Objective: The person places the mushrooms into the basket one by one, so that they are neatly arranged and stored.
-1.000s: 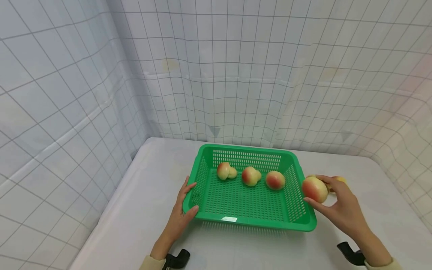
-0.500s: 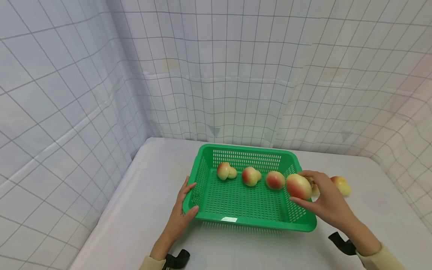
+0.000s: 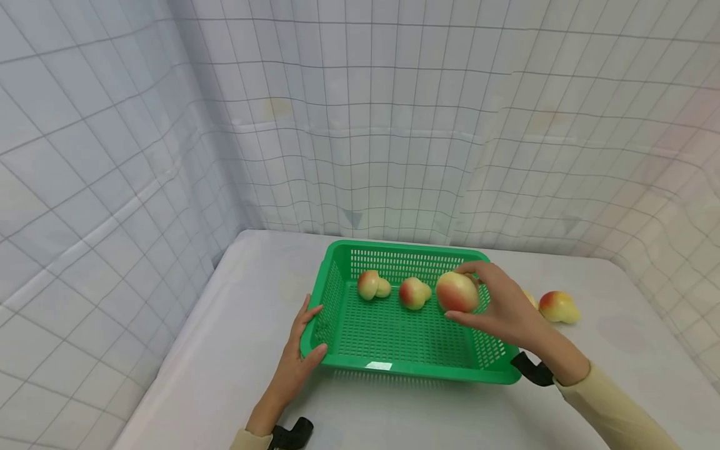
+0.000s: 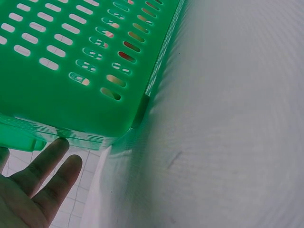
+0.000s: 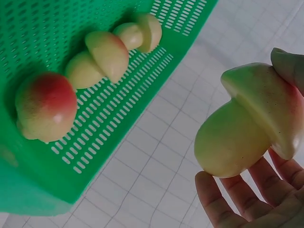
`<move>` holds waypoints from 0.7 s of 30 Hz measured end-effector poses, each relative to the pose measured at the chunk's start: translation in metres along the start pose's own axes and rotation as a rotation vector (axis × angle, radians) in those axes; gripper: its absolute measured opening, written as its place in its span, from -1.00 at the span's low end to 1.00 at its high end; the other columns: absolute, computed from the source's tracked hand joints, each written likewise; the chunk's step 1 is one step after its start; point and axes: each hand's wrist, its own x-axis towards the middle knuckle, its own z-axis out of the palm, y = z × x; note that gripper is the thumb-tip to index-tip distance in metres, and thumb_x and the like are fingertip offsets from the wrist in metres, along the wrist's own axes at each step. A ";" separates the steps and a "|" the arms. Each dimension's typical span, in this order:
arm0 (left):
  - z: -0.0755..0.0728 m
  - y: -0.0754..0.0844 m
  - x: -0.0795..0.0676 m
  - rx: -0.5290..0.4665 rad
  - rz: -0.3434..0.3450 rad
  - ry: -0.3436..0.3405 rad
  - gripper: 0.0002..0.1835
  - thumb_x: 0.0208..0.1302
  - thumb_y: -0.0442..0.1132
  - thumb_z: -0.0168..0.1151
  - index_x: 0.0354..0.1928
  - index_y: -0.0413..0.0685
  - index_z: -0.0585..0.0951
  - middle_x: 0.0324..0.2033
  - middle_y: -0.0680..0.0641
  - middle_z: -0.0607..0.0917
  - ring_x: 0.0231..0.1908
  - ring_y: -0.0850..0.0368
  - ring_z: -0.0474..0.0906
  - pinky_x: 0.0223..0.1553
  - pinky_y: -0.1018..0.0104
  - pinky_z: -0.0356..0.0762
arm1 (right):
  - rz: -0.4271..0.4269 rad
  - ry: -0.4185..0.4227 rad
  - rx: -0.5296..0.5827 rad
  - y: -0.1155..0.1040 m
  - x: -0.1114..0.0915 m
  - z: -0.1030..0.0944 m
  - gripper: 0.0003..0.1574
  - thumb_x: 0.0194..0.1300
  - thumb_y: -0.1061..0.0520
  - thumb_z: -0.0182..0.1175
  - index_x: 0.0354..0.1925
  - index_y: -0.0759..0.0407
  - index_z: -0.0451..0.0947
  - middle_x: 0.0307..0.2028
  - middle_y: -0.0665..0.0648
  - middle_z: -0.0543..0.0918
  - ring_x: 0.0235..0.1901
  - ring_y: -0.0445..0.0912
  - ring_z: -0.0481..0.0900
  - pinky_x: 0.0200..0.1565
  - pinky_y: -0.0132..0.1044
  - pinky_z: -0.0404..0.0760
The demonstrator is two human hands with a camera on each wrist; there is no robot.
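My right hand (image 3: 503, 306) grips a red-and-yellow mushroom (image 3: 457, 292), apparently a model, above the right part of a green plastic basket (image 3: 416, 372). Its rounded cap and thick stem (image 5: 232, 142) show in the right wrist view, thumb on the cap and fingers underneath. Inside the basket lie two similar mushrooms, one at the left (image 3: 369, 285) and one in the middle (image 3: 413, 294). A third mushroom (image 5: 46, 107) there shows in the right wrist view; the held one hides it from the head view. My left hand (image 3: 295, 359) rests at the basket's left front corner, fingers fairly straight and spread.
On the white-covered table (image 3: 236, 325), right of the basket, lies another mushroom (image 3: 559, 307); one more (image 3: 530, 299) is partly hidden behind my right hand. White gridded curtains (image 3: 360, 137) stand behind the table and along both sides.
My right hand has carried the mushroom leftward from beside the basket's right rim to over its inside. The left hand keeps its place at the corner. The head view has shifted slightly.
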 end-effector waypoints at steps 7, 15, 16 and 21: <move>-0.001 0.001 0.000 -0.003 0.006 -0.004 -0.32 0.29 -0.38 0.04 0.43 0.10 0.16 0.47 0.06 -0.18 0.42 -0.01 -0.32 0.17 -0.38 -0.16 | -0.008 -0.052 0.095 -0.014 0.028 0.011 -0.28 -0.07 -0.02 0.52 0.02 0.03 0.40 -0.09 -0.12 0.49 -0.16 -0.19 0.42 -0.22 -0.23 0.50; -0.001 0.001 -0.001 -0.010 0.000 -0.004 -0.31 0.27 -0.39 0.06 0.43 0.09 0.15 0.47 -0.02 -0.19 0.42 -0.06 -0.31 0.17 -0.36 -0.10 | -0.009 -0.120 0.137 -0.018 0.050 0.036 -0.27 -0.08 -0.01 0.52 0.02 0.06 0.38 -0.11 -0.08 0.51 -0.20 -0.15 0.45 -0.22 -0.17 0.51; -0.001 0.002 -0.001 -0.014 -0.003 -0.004 -0.31 0.28 -0.39 0.05 0.43 0.10 0.15 0.47 0.00 -0.19 0.42 -0.04 -0.31 0.18 -0.34 -0.11 | -0.008 -0.134 0.143 -0.019 0.052 0.039 -0.27 -0.08 0.00 0.52 0.02 0.06 0.38 -0.12 -0.08 0.51 -0.21 -0.15 0.45 -0.22 -0.16 0.50; 0.000 0.002 0.001 -0.017 -0.002 -0.003 -0.32 0.29 -0.39 0.04 0.43 0.09 0.15 0.47 0.07 -0.19 0.42 -0.02 -0.32 0.20 -0.30 -0.11 | -0.003 -0.224 0.149 -0.021 0.066 0.056 -0.33 -0.09 0.05 0.50 -0.03 0.05 0.40 -0.19 -0.12 0.51 -0.24 -0.17 0.44 -0.25 -0.24 0.49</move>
